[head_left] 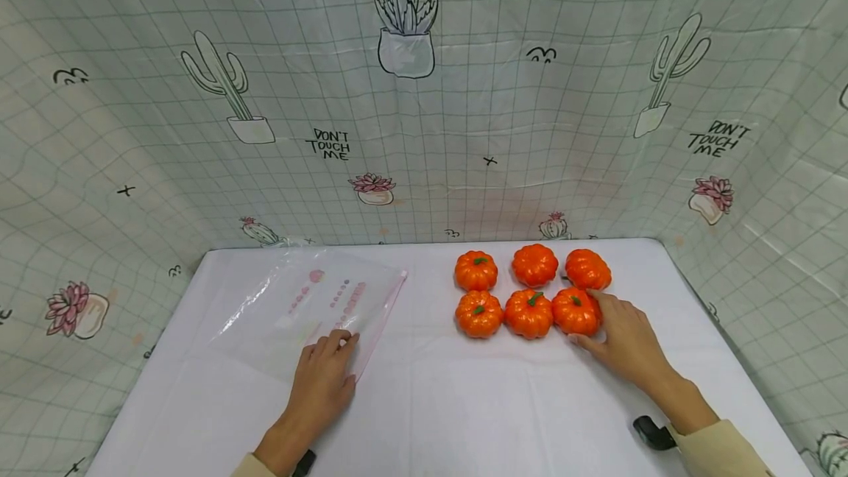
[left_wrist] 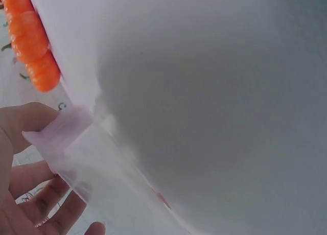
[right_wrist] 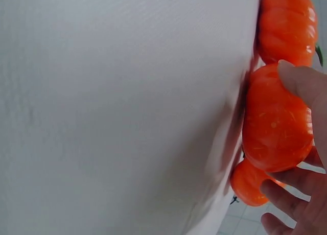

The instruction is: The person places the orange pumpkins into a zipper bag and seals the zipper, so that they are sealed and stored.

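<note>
A clear plastic bag (head_left: 278, 315) with a pink edge strip and printed marks lies flat on the left of the table. At its near right corner, my left hand (head_left: 324, 377) holds the edge; in the left wrist view the pink strip (left_wrist: 64, 130) is raised between thumb and fingers. Several glossy orange toy pumpkins with green stems stand in two rows to the right. My right hand (head_left: 626, 337) grips the front-right pumpkin (head_left: 575, 311), thumb on its near side and fingers around the far side. The right wrist view shows this pumpkin (right_wrist: 276, 120) close up.
Beside the gripped pumpkin is the front-middle pumpkin (head_left: 528, 313), and behind it the back-right pumpkin (head_left: 587, 269). A white cloth covers the table (head_left: 424, 403). A grid-patterned curtain (head_left: 450, 116) with cactus drawings hangs behind and at both sides.
</note>
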`<act>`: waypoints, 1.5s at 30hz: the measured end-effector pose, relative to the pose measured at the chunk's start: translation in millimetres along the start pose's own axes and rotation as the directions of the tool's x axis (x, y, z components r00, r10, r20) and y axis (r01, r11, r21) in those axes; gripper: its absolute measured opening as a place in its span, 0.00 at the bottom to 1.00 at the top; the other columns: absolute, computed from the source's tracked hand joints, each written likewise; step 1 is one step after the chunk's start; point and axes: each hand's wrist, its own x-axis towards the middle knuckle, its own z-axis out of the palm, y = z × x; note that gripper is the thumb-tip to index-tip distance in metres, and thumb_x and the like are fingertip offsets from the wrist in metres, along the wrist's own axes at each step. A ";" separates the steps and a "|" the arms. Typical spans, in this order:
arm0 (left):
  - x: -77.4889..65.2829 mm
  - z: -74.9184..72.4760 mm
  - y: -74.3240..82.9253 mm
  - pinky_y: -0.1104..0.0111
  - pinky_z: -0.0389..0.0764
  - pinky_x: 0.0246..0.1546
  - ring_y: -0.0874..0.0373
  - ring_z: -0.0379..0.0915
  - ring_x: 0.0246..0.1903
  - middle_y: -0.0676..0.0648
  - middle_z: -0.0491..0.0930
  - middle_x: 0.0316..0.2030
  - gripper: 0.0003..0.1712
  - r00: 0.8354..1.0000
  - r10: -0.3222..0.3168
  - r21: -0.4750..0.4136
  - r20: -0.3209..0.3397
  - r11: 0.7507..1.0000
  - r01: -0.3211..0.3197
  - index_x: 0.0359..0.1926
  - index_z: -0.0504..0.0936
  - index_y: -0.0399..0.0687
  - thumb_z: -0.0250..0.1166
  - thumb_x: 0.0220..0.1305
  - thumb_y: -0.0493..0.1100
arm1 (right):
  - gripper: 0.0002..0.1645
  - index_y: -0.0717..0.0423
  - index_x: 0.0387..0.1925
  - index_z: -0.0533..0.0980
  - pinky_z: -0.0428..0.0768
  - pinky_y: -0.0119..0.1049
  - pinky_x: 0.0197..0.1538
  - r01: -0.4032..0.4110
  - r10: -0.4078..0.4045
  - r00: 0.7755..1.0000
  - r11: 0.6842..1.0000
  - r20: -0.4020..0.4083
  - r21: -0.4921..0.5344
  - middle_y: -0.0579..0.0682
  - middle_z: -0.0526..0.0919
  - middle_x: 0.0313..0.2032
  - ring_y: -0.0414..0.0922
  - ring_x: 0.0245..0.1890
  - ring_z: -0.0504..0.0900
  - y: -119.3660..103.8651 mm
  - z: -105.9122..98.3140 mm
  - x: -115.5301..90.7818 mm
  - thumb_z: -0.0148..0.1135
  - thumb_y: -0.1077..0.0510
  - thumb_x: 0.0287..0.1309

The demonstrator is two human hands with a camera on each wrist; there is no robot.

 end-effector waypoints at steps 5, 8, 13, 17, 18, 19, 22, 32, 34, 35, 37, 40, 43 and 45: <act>-0.2 0.2 0.2 0.47 0.76 0.51 0.45 0.79 0.49 0.43 0.81 0.52 0.35 1.000 -0.003 -0.008 -0.010 1.000 0.003 0.57 0.86 0.33 0.82 0.41 0.28 | 0.55 0.72 0.69 0.67 0.67 0.73 0.63 0.026 -0.026 0.999 1.000 -0.042 -0.003 0.72 0.76 0.61 0.71 0.58 0.74 -2.3 -5.4 -3.2 0.84 0.50 0.49; -0.5 0.4 1.3 0.47 0.76 0.52 0.45 0.79 0.49 0.43 0.80 0.52 0.36 1.000 -0.005 -0.019 -0.018 1.000 0.004 0.58 0.86 0.32 0.81 0.41 0.27 | 0.54 0.72 0.68 0.67 0.67 0.73 0.63 0.039 -0.039 0.997 0.999 -0.067 -0.005 0.72 0.77 0.60 0.72 0.58 0.74 -4.5 -10.1 -4.6 0.85 0.51 0.48; -0.4 -0.3 3.0 0.47 0.76 0.53 0.45 0.78 0.50 0.43 0.80 0.53 0.37 1.000 -0.009 -0.030 -0.018 1.000 0.008 0.58 0.85 0.32 0.81 0.40 0.27 | 0.52 0.72 0.67 0.68 0.67 0.72 0.61 0.062 -0.061 0.992 0.998 -0.108 0.006 0.71 0.77 0.59 0.72 0.58 0.73 -7.9 -18.6 -5.5 0.84 0.52 0.46; 0.1 -1.5 3.2 0.46 0.75 0.53 0.43 0.78 0.51 0.43 0.81 0.53 0.38 1.000 -0.017 -0.047 -0.022 0.999 0.016 0.58 0.86 0.33 0.83 0.39 0.28 | 0.52 0.72 0.67 0.68 0.67 0.73 0.61 0.067 -0.066 0.990 0.998 -0.126 0.001 0.71 0.77 0.58 0.72 0.57 0.73 -14.1 -26.4 -5.0 0.85 0.53 0.46; 0.2 -1.5 3.2 0.46 0.75 0.53 0.43 0.78 0.51 0.44 0.82 0.54 0.38 1.000 -0.019 -0.051 -0.025 0.999 0.018 0.58 0.86 0.34 0.84 0.39 0.28 | 0.52 0.72 0.67 0.68 0.67 0.73 0.61 0.066 -0.066 0.990 0.998 -0.128 -0.001 0.71 0.77 0.58 0.72 0.57 0.73 -16.2 -28.1 -4.7 0.85 0.54 0.45; 0.1 -1.2 3.2 0.46 0.75 0.53 0.43 0.78 0.51 0.44 0.82 0.53 0.38 0.999 -0.020 -0.054 -0.029 0.998 0.018 0.58 0.86 0.34 0.84 0.39 0.28 | 0.52 0.72 0.67 0.68 0.67 0.73 0.61 0.068 -0.068 0.989 0.998 -0.131 -0.004 0.71 0.77 0.58 0.72 0.57 0.73 -18.4 -29.7 -4.3 0.85 0.54 0.45; 0.0 0.2 2.7 0.47 0.75 0.54 0.44 0.77 0.50 0.45 0.82 0.53 0.39 0.999 -0.020 -0.059 -0.040 0.998 0.018 0.58 0.86 0.35 0.84 0.39 0.29 | 0.53 0.72 0.67 0.68 0.67 0.73 0.61 0.076 -0.076 0.988 0.997 -0.136 -0.009 0.71 0.77 0.59 0.71 0.58 0.73 -26.5 -34.2 -3.6 0.86 0.54 0.45; 0.2 2.0 0.6 0.47 0.74 0.54 0.45 0.76 0.50 0.46 0.81 0.54 0.40 0.998 -0.019 -0.082 -0.061 0.997 0.014 0.59 0.86 0.35 0.84 0.38 0.29 | 0.54 0.67 0.68 0.70 0.67 0.71 0.64 0.150 -0.148 0.979 0.989 -0.138 0.010 0.66 0.78 0.62 0.68 0.61 0.73 -58.1 -38.2 -0.4 0.88 0.54 0.42; 0.4 2.2 0.1 0.47 0.74 0.54 0.45 0.76 0.50 0.46 0.81 0.54 0.40 0.998 -0.020 -0.085 -0.066 0.996 0.014 0.59 0.86 0.35 0.84 0.38 0.29 | 0.54 0.66 0.68 0.70 0.67 0.71 0.65 0.172 -0.169 0.976 0.985 -0.141 0.010 0.65 0.78 0.62 0.67 0.61 0.73 -64.3 -37.1 0.7 0.88 0.54 0.42; 0.5 2.3 -0.1 0.47 0.74 0.54 0.45 0.76 0.50 0.46 0.81 0.54 0.40 0.998 -0.021 -0.087 -0.067 0.996 0.015 0.59 0.86 0.35 0.84 0.38 0.29 | 0.54 0.66 0.68 0.71 0.68 0.70 0.64 0.181 -0.178 0.974 0.983 -0.141 0.010 0.65 0.78 0.61 0.66 0.61 0.73 -67.4 -36.4 1.4 0.88 0.54 0.41; 0.7 2.6 -0.6 0.47 0.74 0.54 0.45 0.76 0.51 0.45 0.82 0.54 0.41 0.997 -0.023 -0.092 -0.069 0.996 0.016 0.60 0.86 0.35 0.84 0.38 0.28 | 0.53 0.66 0.67 0.71 0.69 0.69 0.64 0.198 -0.195 0.971 0.980 -0.137 0.010 0.64 0.79 0.61 0.65 0.62 0.74 -73.5 -35.3 3.0 0.88 0.54 0.41; 1.2 2.8 -1.1 0.46 0.74 0.54 0.45 0.75 0.51 0.45 0.82 0.54 0.41 0.997 -0.023 -0.101 -0.074 0.995 0.015 0.60 0.86 0.34 0.84 0.37 0.28 | 0.52 0.65 0.67 0.72 0.70 0.68 0.65 0.222 -0.217 0.967 0.975 -0.131 0.021 0.62 0.80 0.61 0.65 0.62 0.75 -82.5 -33.3 5.8 0.88 0.53 0.42; 1.9 2.5 -1.3 0.46 0.74 0.54 0.44 0.75 0.51 0.45 0.82 0.54 0.41 0.996 -0.019 -0.111 -0.082 0.994 0.010 0.60 0.86 0.34 0.84 0.37 0.27 | 0.52 0.64 0.67 0.72 0.70 0.65 0.66 0.248 -0.242 0.962 0.968 -0.130 0.039 0.60 0.81 0.60 0.63 0.61 0.76 -91.5 -30.5 8.7 0.88 0.51 0.42; 2.4 2.4 -1.4 0.45 0.74 0.54 0.44 0.75 0.51 0.44 0.82 0.53 0.41 0.996 -0.018 -0.118 -0.090 0.993 0.007 0.59 0.86 0.34 0.84 0.37 0.27 | 0.52 0.63 0.67 0.72 0.71 0.64 0.66 0.268 -0.260 0.957 0.962 -0.132 0.047 0.58 0.81 0.59 0.61 0.60 0.76 -97.3 -28.3 10.5 0.89 0.50 0.42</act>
